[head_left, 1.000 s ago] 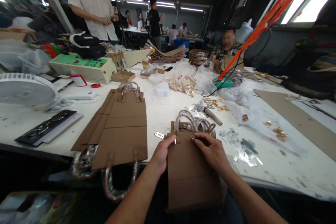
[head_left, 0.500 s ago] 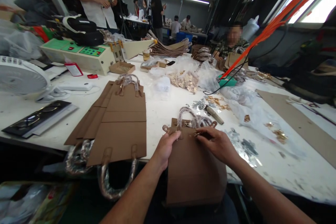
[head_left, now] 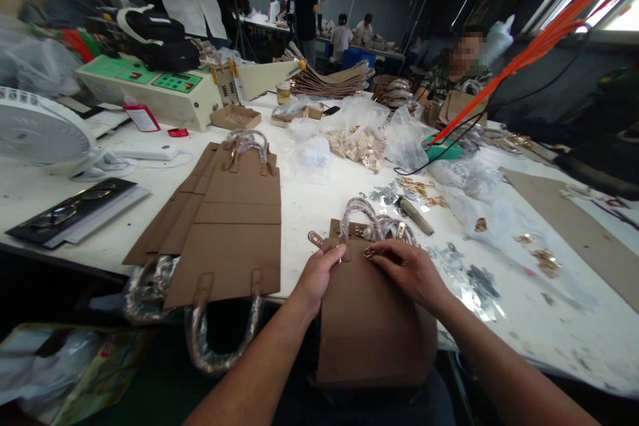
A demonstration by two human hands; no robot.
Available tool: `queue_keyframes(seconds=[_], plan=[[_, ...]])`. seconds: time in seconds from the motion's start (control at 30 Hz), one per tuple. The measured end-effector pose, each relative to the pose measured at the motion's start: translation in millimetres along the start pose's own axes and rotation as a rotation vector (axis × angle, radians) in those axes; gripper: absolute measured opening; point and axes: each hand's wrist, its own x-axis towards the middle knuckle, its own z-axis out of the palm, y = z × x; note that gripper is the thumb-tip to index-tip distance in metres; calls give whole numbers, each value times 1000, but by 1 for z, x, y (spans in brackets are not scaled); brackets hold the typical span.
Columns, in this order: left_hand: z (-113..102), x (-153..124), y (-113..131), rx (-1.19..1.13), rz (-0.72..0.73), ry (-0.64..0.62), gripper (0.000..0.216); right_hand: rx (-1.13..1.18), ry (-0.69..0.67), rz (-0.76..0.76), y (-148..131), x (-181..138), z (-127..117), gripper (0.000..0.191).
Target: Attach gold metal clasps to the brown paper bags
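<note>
A brown handbag (head_left: 377, 326) with plastic-wrapped handles (head_left: 360, 212) leans at the table's front edge. My left hand (head_left: 319, 276) grips its upper left edge, thumb on the front near a handle tab. Between the thumb and fingers of my right hand (head_left: 407, 266) is a small gold metal fitting (head_left: 369, 253), held against the bag's upper front. A strap tip with a metal plate (head_left: 315, 238) sticks out at the bag's left. To the left lies a stack of flat brown bag panels (head_left: 237, 246) with wrapped handles hanging over the edge.
Beyond the bag lie a dark-handled tool (head_left: 416, 216), gold fittings (head_left: 417, 186) and silver plates (head_left: 479, 283). Plastic bags of fittings (head_left: 359, 140) stand mid-table. At left are a fan (head_left: 42, 130), eyeglasses (head_left: 64, 212) and a control box (head_left: 154, 90). A co-worker (head_left: 459, 66) sits across the table.
The view has shifted slightly, so the background sits further right. My right hand has turned a little, and the gold fitting in its fingers shows more clearly. My left hand keeps its hold.
</note>
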Motion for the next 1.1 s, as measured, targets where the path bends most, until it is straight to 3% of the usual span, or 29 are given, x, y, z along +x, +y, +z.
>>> queue_keyframes(seconds=[0.43, 0.63, 0.97, 1.1], plan=[[0, 0, -2, -28, -2, 62, 51, -258, -82, -334, 7, 6, -2, 22], [4, -2, 0, -31, 5, 82, 51, -345, -31, -340, 8, 3, 9, 22], [4, -3, -2, -53, -6, 133, 54, -435, -122, -437, 2, 6, 2, 25], [3, -2, -4, -33, 20, 135, 55, -419, -69, -362, 1, 7, 5, 20]])
